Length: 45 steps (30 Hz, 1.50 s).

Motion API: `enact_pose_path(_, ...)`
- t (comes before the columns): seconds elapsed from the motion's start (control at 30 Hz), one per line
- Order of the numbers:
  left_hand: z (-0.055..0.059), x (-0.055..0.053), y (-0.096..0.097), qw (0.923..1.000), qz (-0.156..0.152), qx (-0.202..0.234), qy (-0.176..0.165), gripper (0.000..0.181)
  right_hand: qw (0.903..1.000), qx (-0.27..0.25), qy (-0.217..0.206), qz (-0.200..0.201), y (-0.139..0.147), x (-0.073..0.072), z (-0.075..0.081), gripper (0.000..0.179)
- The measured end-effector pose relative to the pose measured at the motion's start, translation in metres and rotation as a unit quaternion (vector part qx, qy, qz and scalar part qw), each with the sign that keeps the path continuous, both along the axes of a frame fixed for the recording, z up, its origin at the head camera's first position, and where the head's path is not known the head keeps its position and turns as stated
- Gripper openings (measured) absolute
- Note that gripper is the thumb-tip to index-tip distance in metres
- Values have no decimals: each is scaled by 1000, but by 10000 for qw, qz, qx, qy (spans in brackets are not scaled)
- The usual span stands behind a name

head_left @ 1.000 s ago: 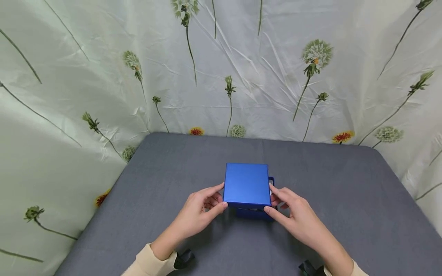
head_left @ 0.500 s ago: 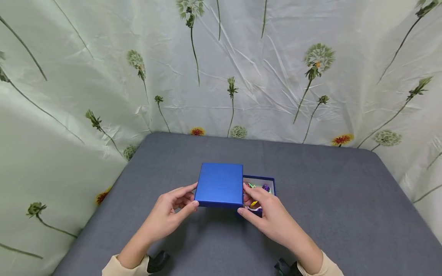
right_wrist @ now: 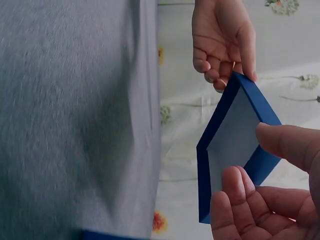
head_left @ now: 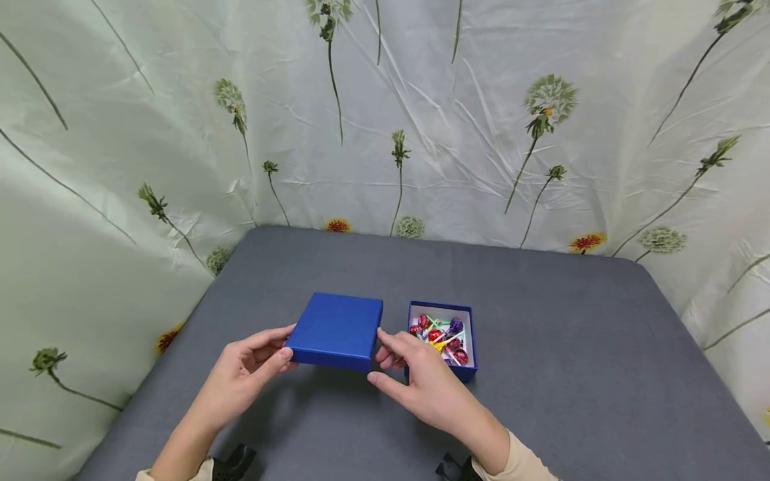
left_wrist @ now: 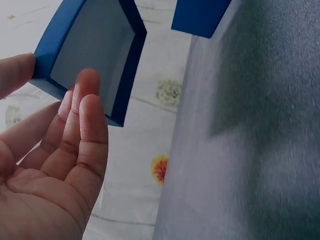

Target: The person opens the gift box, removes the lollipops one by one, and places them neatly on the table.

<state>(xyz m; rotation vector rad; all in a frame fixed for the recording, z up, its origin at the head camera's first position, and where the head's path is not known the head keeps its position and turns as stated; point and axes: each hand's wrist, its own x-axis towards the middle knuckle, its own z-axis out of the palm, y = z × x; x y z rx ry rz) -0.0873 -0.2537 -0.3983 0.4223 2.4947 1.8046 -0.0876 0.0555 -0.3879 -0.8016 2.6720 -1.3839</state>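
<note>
Floral white cloth (head_left: 451, 120) hangs behind our grey surface (head_left: 571, 374). Our left hand (head_left: 240, 374), its grip narrow, pinches the left edge of a raised blue box lid (head_left: 338, 327). Our right hand (head_left: 424, 384), thumb and forefinger spread, is at its right edge; whether this grip holds, we cannot tell. Rightmost, one open box (head_left: 473, 341) contains lollipops (head_left: 442, 339).

Room: grey fabric desk (head_left: 559, 347) right of open blue square box (head_left: 468, 373) | left blocked: right hand (head_left: 430, 384), raised square blue lid (head_left: 338, 329)

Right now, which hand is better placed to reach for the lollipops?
Probably the right hand: it's nearer the open box of lollipops. The left hand is farther away, gripping the lid.
</note>
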Motion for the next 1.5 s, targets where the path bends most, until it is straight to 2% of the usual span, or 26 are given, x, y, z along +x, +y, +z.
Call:
enact_pose_path(0.13,-1,3,-8,9996,268,-26,69,34,10000,-21,46,45,-9,0,-1,57)
enact_pose_path(0.23,-2,6,-13,9989,349,-52,315,31,10000,-43,50,10,-15,0,-3,56)
enact_pose_path(0.4,-7,8,-19,9967,296,123,746,27,9997,-144,-149,-106,-23,-1,-7,56)
enact_pose_path(0.5,-10,8,-22,9955,288,182,885,27,9990,-279,-275,-208,-28,-1,-8,55)
enact_pose_path(0.73,-19,8,-26,9940,454,-12,991,29,9966,-510,-493,-413,-37,-2,-11,47)
enact_pose_path(0.9,-22,10,-24,9892,775,-344,1197,32,9940,-560,-785,-522,-39,-5,-14,37)
enact_pose_path(1.03,-25,10,-24,9885,822,-496,1167,36,9925,-671,-848,-566,-42,-6,-16,30)
enact_pose_path(1.23,-31,7,-27,9914,686,-349,1057,41,9933,-661,-673,-669,-46,-8,-20,24)
enact_pose_path(1.5,-34,6,-28,9900,895,-654,878,50,9930,-788,-719,-512,-50,-8,-24,26)
